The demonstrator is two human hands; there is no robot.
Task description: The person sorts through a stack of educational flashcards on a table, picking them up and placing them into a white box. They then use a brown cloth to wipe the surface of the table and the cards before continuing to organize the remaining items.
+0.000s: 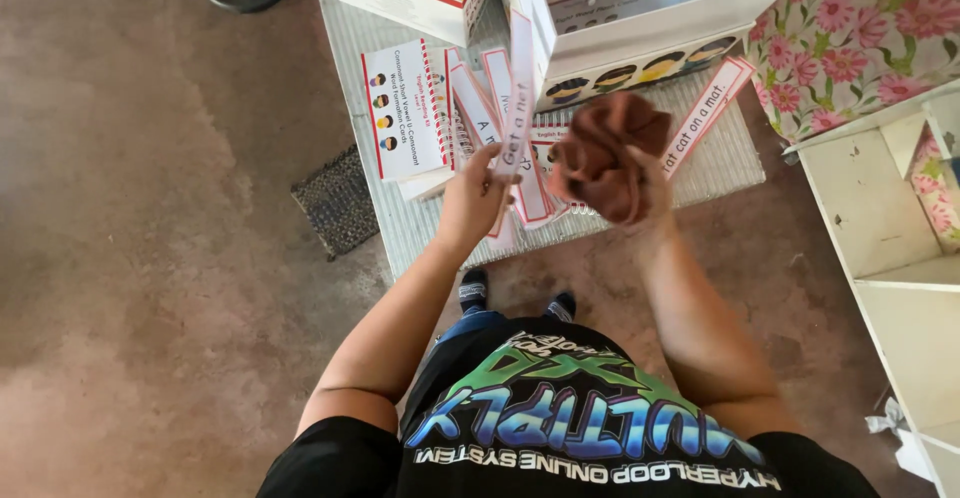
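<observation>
Step in hand, by my reading: wiping a card. Left hand pinches a long white strip by its lower end, holding it upright above the mat's near edge. Right hand has its fingers clenched round a bunched brown cloth, just beside the strip. More strips lie toward the mat's far edge, by the white box. Next move calls for bringing cloth and strip into contact while the pinch keeps the strip steady.
</observation>
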